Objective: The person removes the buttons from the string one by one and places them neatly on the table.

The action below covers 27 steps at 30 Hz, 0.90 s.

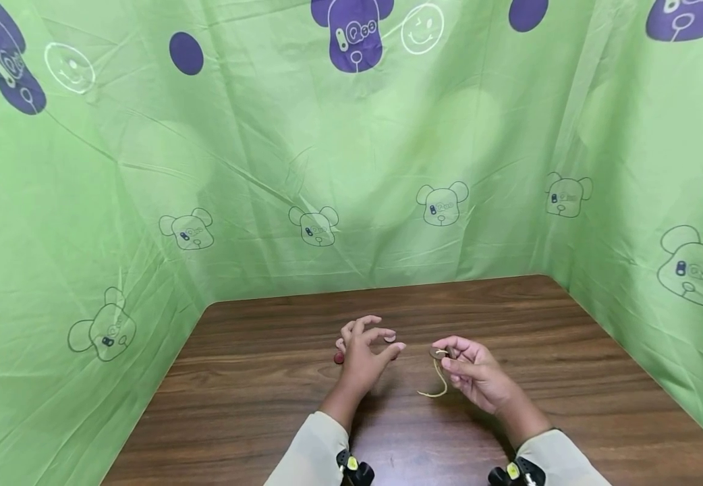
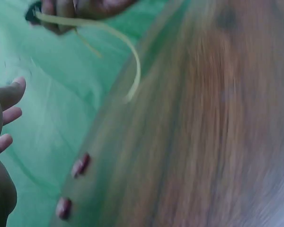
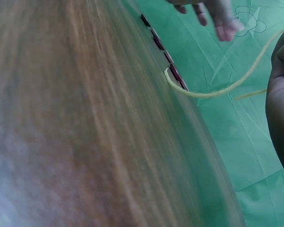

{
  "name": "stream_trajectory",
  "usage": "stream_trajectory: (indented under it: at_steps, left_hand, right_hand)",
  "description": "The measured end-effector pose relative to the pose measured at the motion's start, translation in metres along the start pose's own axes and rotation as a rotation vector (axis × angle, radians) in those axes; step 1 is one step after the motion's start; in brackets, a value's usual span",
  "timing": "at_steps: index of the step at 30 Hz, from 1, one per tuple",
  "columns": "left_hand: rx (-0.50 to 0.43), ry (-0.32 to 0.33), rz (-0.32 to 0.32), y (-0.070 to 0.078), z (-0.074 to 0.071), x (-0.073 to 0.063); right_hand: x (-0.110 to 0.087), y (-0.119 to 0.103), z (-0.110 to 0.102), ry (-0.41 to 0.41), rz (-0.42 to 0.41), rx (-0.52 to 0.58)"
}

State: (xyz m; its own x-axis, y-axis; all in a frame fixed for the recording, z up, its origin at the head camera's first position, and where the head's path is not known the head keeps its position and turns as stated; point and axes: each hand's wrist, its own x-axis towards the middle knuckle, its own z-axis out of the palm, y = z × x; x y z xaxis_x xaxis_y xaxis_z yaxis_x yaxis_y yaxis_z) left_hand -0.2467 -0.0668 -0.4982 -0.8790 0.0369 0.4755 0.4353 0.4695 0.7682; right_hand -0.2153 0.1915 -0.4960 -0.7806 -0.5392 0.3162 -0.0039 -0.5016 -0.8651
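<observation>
Between thumb and fingers, my right hand [image 1: 479, 378] pinches a dark round disc [image 1: 438, 353] with a yellow cord [image 1: 446, 386] at it. One end of the cord hangs in a curve toward the table, and a shorter length shows in the left wrist view [image 2: 87, 43]. My left hand [image 1: 360, 358] is held above the table to the left, fingers spread and apart from the cord. Near it lie a red disc [image 1: 339, 358] and a pale-topped disc [image 1: 390, 338]; others are partly hidden behind the fingers. Whether the cord passes through the held disc is unclear.
In the right wrist view, several dark red discs [image 3: 175, 75] lie in a row on the wooden table [image 1: 254, 405]. Green printed cloth [image 1: 376, 148] encloses the table at the back and both sides. Both wrists wear black camera mounts [image 1: 356, 469].
</observation>
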Motion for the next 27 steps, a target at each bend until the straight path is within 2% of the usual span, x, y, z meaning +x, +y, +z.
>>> stream_trajectory:
  at_steps: [2, 6, 10, 19, 27]
  left_hand:
    - [-0.053, -0.034, 0.013, 0.013, -0.003, -0.002]
    - [-0.094, -0.110, 0.037, 0.038, -0.007, -0.007]
    - [-0.098, -0.131, 0.065, 0.052, -0.009, -0.012]
    - [-0.092, -0.146, 0.026, 0.064, -0.012, -0.023]
    - [-0.113, -0.131, -0.050, 0.063, -0.015, -0.033]
  right_hand:
    - [0.000, 0.000, 0.000, 0.005, 0.003, -0.009]
    - [0.000, -0.001, 0.000, 0.003, -0.003, -0.022]
    - [0.000, -0.001, -0.001, -0.008, -0.004, -0.028]
    - [-0.001, -0.001, -0.002, -0.004, 0.001, -0.042]
    - [0.000, 0.002, -0.001, -0.043, -0.001, -0.041]
